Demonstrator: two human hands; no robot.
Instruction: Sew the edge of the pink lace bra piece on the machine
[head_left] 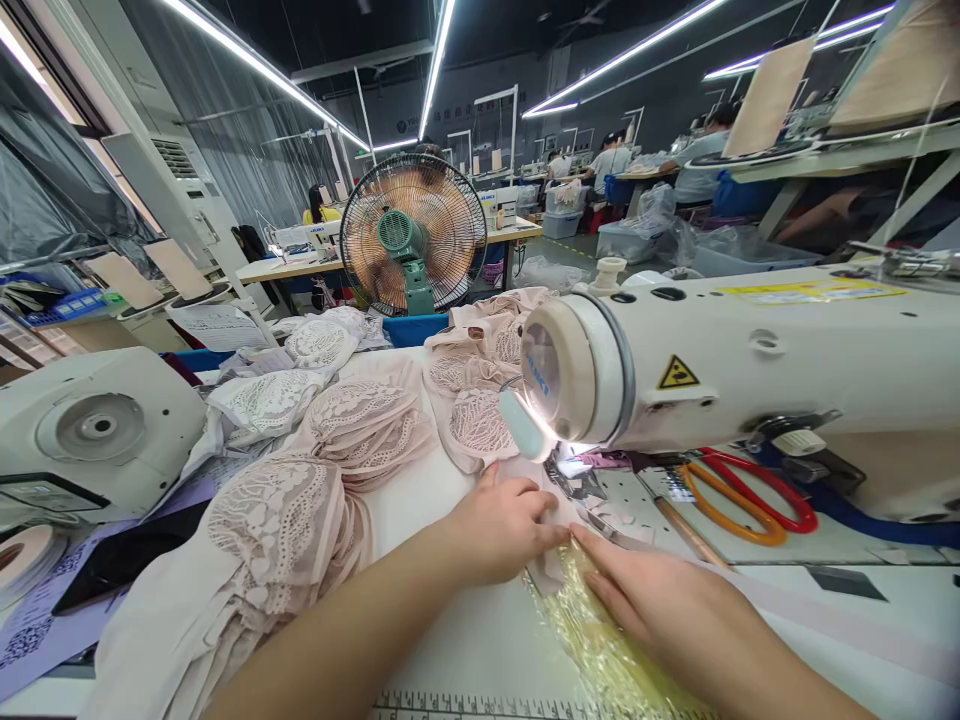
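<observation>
My left hand (506,525) bends its fingers onto a small piece of beige fabric (551,575) just in front of the sewing machine's lit needle area (574,460). Thumb and forefinger close on the cloth. My right hand (652,600) lies palm down with straight fingers, its fingertips meeting those of the left at the fabric. Beneath it runs a shiny yellow, crinkled clear-wrapped strip (600,650) toward the table's front edge. The sewing machine head (645,360) hides part of the cloth. Beige lace bras (277,520) are piled left of my left arm.
Orange-handled and red-handled scissors (739,505) lie under the machine arm. A ruler tape (480,703) runs along the front edge. At left are a dark phone (127,560), a tape roll (26,560) and another machine (97,435). A fan (412,235) stands behind the table.
</observation>
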